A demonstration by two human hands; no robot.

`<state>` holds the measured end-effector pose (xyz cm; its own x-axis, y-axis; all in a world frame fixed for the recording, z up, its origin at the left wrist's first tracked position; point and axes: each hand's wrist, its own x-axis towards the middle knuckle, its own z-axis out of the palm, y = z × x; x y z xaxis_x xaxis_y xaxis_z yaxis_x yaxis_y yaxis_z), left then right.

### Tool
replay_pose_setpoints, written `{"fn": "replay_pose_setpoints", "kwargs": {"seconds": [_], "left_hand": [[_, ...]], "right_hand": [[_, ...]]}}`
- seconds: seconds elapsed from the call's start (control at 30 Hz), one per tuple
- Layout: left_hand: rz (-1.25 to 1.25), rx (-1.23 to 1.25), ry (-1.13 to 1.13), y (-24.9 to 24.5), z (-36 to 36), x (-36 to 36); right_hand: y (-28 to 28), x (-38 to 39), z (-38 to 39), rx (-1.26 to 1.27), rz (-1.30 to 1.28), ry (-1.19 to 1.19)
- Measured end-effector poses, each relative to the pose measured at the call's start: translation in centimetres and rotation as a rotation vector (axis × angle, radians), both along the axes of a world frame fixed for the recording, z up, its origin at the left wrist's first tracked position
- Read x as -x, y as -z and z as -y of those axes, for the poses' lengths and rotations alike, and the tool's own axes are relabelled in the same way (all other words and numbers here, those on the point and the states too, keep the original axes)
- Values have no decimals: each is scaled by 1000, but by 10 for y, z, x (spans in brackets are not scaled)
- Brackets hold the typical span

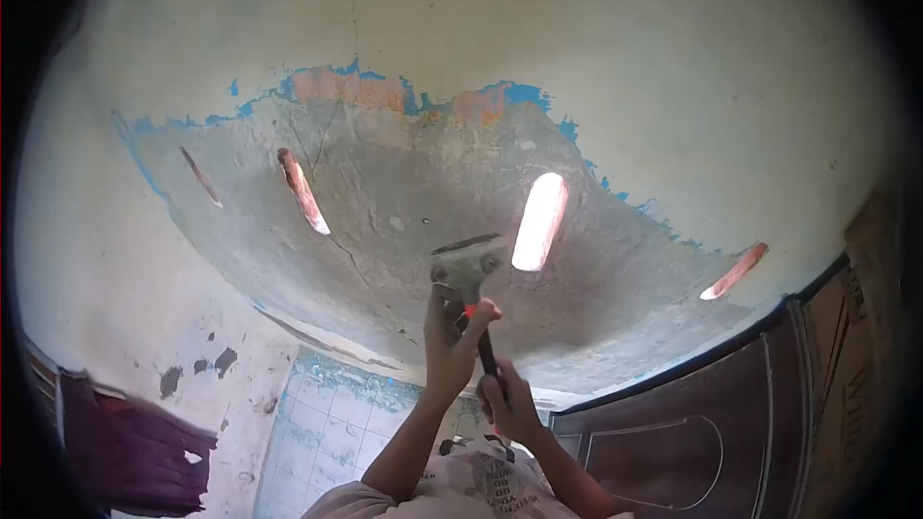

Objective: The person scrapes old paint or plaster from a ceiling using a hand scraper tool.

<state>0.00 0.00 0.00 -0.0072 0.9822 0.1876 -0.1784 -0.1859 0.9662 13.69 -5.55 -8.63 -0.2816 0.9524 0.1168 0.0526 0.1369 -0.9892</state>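
A long-handled wall scraper (469, 269) with a wide metal head and dark handle is raised in front of me, its blade edge at or close to a grey bare patch (404, 202) of the wall. My left hand (454, 341) is closed around the upper handle just below the head, where a bit of red shows. Lower down, my right hand (512, 406) wraps round the handle. Ragged blue and orange paint remnants (351, 88) border the grey patch along its top.
Several slanted slots pierce the wall, one bright slot (540, 221) right of the scraper. A brown door (692, 423) and cardboard (851, 356) stand at right. Purple cloth (135, 447) hangs lower left, near white tiles (322, 428).
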Motion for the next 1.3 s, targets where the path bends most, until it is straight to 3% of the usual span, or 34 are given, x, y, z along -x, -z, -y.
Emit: {"fn": "replay_pose_setpoints", "kwargs": {"seconds": [0.07, 0.17, 0.3, 0.4, 0.5, 0.67, 0.87, 1.07, 1.3], "left_hand": [[-118, -58, 128, -5, 3, 4], [55, -225, 100, 18, 8, 12], [23, -50, 170, 61, 32, 36], [-193, 30, 153, 54, 55, 47], [-176, 119, 127, 68, 65, 62], [-395, 73, -56, 60, 63, 83], [-502, 31, -212, 37, 59, 98], [-589, -62, -256, 0, 49, 99], [-556, -15, -247, 0, 56, 102]], "right_hand": [[-21, 8, -6, 0, -89, 82], [-42, 28, -16, -112, -215, 159], [-83, 45, -39, -273, -216, 143], [-83, 58, -54, -291, -193, 85], [-100, 69, -70, -314, -271, 32], [-152, 87, -105, -219, -696, 142], [-174, 107, -118, -69, -732, 326], [-205, 98, -123, -236, -762, 328], [-201, 105, -119, -230, -711, 377]]}}
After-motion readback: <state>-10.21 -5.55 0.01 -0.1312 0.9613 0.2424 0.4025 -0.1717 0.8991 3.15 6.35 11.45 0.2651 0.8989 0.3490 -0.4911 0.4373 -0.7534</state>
